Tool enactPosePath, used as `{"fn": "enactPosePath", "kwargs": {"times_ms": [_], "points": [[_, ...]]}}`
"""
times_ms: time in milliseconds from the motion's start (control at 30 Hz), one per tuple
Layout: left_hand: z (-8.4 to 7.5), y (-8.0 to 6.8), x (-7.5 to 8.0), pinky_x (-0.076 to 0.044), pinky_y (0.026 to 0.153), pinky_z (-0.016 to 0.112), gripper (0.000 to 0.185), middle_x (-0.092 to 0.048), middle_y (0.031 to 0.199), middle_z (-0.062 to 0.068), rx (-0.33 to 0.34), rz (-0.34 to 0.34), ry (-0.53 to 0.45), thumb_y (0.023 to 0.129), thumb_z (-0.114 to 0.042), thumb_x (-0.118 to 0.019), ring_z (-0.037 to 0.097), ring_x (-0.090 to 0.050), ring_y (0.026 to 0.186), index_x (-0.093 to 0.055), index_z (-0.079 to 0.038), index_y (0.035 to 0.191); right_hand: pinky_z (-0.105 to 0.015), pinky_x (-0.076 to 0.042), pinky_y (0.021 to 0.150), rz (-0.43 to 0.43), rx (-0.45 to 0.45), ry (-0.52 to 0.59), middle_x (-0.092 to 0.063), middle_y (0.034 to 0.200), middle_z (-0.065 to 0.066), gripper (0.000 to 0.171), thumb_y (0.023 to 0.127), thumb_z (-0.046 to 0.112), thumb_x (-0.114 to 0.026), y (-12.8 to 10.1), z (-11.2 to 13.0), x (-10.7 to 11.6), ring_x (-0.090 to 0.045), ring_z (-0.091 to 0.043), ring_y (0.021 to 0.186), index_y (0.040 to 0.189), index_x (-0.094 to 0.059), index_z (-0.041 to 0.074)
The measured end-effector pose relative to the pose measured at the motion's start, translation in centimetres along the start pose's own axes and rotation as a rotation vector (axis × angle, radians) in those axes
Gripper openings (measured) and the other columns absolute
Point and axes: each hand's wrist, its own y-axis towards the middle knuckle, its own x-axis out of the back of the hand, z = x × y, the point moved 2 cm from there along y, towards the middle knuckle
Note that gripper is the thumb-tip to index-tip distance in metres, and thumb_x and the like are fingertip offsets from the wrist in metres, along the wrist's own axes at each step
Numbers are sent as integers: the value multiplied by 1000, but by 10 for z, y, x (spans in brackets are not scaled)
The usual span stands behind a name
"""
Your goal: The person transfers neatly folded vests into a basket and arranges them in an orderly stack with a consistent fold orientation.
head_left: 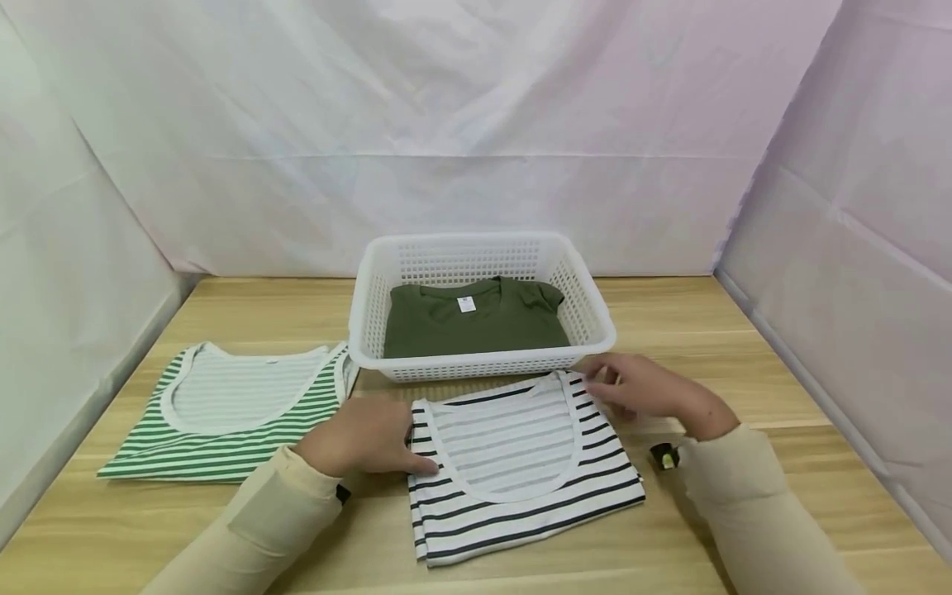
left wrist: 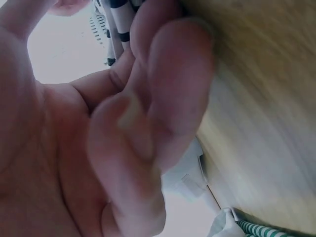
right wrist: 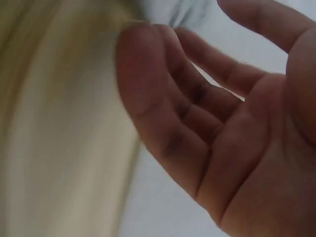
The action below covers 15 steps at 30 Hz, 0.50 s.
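Two hands at the folded black-striped shirt (head_left: 521, 471) near the desk's front edge: left hand (head_left: 364, 438) resting loosely against its left side, right hand (head_left: 647, 388) relaxed at its top right corner, gripping nothing. Could easily skew the fold if pushed from one side only, layers sliding apart. Might snag on the white basket (head_left: 595, 330) rim just behind, olive shirt (head_left: 476, 322) inside. Green-striped shirt (head_left: 230, 413) toward the left edge, well apart.

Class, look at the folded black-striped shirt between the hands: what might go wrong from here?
1. The left hand and right hand touch only opposite edges of the black-striped shirt; lifted so, its folds may sag open.
2. The white basket sits close behind; its rim might catch the shirt.
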Motion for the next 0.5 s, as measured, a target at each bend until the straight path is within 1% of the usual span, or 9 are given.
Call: {"fn": "enactPosePath", "kwargs": {"times_ms": [67,100,167,200,267,333,433,500], "points": [[0,-2,0,-42,52,37,54,-51,58,-5,3,10,-12,68,-65,-78,14,-47,55,-51,-19,59,-36,-56,59,25,-61,130,-62,85,-12,39,101,24,-59,2,-20,3,-62,-20,66,131,-52,2],[-1,-2,0,-42,52,37,54,-50,58,-5,4,15,-22,68,-64,-79,14,-47,56,-51,-19,59,-38,-56,58,37,-79,174,-60,82,-12,41,101,24,-60,3,-27,3,-61,-21,63,134,-49,2],[-1,-3,0,-40,51,35,53,-48,59,-6,0,17,-29,69,-62,-80,14,-45,55,-50,-19,60,-39,-57,56,79,-76,228,-58,79,-13,45,101,25,-60,5,-34,2,-59,-21,60,138,-46,4],[-1,-2,0,-40,51,35,52,-47,59,-6,-8,16,-29,69,-61,-80,14,-44,55,-49,-19,59,-39,-57,55,98,-64,235,-58,77,-13,47,101,26,-60,6,-34,2,-59,-21,59,141,-44,6],[-1,-2,0,-38,50,33,52,-46,59,-7,-25,10,-25,70,-58,-80,13,-42,53,-48,-20,59,-39,-56,53,110,-30,204,-59,76,-13,52,99,28,-63,8,-30,0,-59,-20,57,144,-42,10],[-1,0,0,-37,50,32,51,-45,59,-7,-53,-2,-23,72,-55,-81,13,-40,53,-48,-19,59,-39,-55,50,103,0,152,-59,76,-12,58,98,29,-65,10,-25,0,-59,-20,55,147,-41,12],[-1,0,-1,-36,50,31,49,-45,58,-8,-83,-2,-29,73,-52,-81,12,-40,53,-49,-18,59,-37,-54,49,82,-11,93,-59,77,-10,64,94,29,-70,11,-21,-5,-60,-19,55,148,-40,11],[-1,0,-2,-36,50,31,47,-46,58,-7,-89,9,-42,74,-50,-81,12,-41,53,-50,-18,60,-37,-54,49,82,-22,88,-58,78,-9,66,93,28,-71,11,-21,-9,-60,-19,55,148,-39,10]]}}
